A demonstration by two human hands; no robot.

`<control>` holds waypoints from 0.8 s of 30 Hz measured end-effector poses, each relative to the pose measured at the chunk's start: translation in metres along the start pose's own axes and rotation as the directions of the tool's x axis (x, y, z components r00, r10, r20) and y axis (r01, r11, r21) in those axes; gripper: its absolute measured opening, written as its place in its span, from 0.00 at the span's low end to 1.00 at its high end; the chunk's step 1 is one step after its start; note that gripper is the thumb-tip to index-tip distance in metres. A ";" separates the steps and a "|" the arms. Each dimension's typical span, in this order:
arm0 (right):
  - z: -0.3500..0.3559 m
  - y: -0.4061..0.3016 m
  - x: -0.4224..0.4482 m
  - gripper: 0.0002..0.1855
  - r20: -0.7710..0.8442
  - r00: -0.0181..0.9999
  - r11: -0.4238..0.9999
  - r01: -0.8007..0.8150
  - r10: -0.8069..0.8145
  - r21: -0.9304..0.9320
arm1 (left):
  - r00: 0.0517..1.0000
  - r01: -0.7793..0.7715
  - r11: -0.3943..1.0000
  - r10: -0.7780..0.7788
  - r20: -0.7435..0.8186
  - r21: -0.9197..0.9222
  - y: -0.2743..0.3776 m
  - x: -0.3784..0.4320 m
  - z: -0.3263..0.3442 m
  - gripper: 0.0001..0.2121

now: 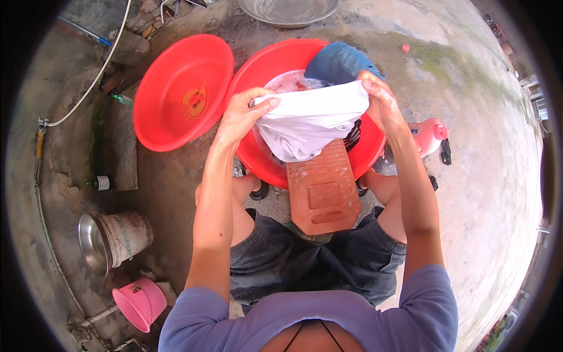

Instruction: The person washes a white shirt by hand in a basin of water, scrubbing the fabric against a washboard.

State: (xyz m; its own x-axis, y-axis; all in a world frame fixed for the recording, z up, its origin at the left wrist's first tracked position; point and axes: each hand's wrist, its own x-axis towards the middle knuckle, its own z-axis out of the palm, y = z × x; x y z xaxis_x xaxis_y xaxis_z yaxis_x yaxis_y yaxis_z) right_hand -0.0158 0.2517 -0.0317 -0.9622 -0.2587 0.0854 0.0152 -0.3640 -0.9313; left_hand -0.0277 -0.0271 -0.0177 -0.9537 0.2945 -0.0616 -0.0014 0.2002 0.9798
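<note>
Both my hands hold a white cloth garment (pixel 310 116) stretched between them above a red plastic basin (pixel 268 169). My left hand (pixel 248 110) pinches its left end, thumb on top. At its upper right corner, my right hand (pixel 382 99) grips the fabric. Below the cloth a brown washboard (pixel 323 189) leans out of the basin towards my lap, its ribbed part partly covered. Blue denim (pixel 341 64) hangs over the basin's far rim, beside foamy water (pixel 288 81). Some dark striped fabric (pixel 353 135) shows at the right inside the basin.
A second red basin (pixel 176 97) stands to the left, and a metal basin (pixel 290 13) beyond. On the right is a pink bottle (pixel 426 136). A bucket (pixel 132 237) with a metal bowl (pixel 93 244), a pink bucket (pixel 143 303) and a green bottle (pixel 99 182) are at the left.
</note>
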 end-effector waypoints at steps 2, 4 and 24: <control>0.007 0.000 0.001 0.11 0.019 1.000 0.999 0.003 -0.002 -0.033 | 0.999 0.044 0.997 -0.043 0.014 -0.056 -0.002 -0.002 -0.001 0.07; 0.005 0.001 0.002 0.11 0.051 0.999 0.997 -0.012 0.016 -0.072 | 0.999 -0.030 0.966 0.038 0.026 -0.257 0.002 -0.002 0.003 0.05; 0.016 0.010 0.008 0.06 -0.009 0.999 0.996 0.046 -0.045 0.070 | 0.966 0.026 0.561 0.198 0.165 -0.828 -0.012 0.007 0.019 0.03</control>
State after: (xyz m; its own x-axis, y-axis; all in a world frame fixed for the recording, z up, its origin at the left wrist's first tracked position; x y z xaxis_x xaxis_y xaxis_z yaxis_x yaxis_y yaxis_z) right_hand -0.0188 0.2318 -0.0343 -0.9644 -0.2337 0.1239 -0.0096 -0.4373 -0.8992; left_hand -0.0290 -0.0098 -0.0338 -0.8722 0.4781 0.1032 -0.2747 -0.6535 0.7053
